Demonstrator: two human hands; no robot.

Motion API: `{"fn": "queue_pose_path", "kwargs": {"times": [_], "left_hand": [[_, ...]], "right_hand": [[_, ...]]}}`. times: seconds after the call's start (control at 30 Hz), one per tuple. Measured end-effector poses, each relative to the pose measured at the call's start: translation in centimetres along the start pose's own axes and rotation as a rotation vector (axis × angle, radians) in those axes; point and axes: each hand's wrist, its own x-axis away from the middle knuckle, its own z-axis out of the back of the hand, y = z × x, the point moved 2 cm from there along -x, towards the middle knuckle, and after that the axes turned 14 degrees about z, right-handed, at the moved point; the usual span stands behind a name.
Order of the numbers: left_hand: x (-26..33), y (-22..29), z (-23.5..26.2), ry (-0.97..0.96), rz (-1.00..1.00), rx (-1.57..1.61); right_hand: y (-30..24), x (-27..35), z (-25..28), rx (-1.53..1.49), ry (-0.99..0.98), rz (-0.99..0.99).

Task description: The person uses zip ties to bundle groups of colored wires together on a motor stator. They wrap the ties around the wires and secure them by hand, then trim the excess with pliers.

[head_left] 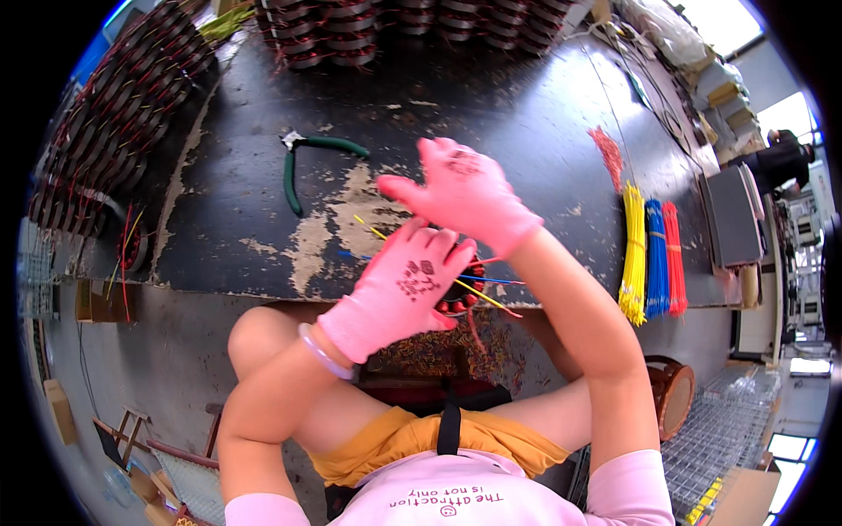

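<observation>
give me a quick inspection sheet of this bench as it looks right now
surface: dark worktable, top worn, pale patches where the coating is gone
job's things: small coil under the left hand, thin yellow and blue wires sticking out
clutter: green-handled pliers lying apart; stacked wound coils at left and far edge
grippers: left hand in pink glove closed over the coil; right hand in pink glove raised above it, fingers spread, empty
cables: yellow, blue and red wire bundles laid side by side at right; red wire offcuts beyond them
surroundings: wire mesh trays lower right; floor and a person's knees below
</observation>
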Motion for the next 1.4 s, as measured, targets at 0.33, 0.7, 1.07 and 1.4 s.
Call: {"fn": "queue_pose_path", "kwargs": {"times": [0.33, 0.7, 1.07, 1.4], "left_hand": [[0.6, -0.1, -5.0, 0.327, 0.025, 0.097], [-0.2, -1.3, 0.0, 0.07, 0.048, 0.095], [-2.3, -3.1, 1.2, 0.039, 0.043, 0.161], [-2.9, -3.2, 1.5, 0.007, 0.033, 0.187]], "right_hand": [[-10.7, -16.0, -5.5, 0.296, -0.651, 0.002], [3.5, -0.3, 0.7, -1.833, 0.003, -0.084], [6.4, 22.9, 0.4, -1.756, -0.015, -0.537], [5.0, 21.4, -0.3, -1.516, -0.304, -0.518]]}}
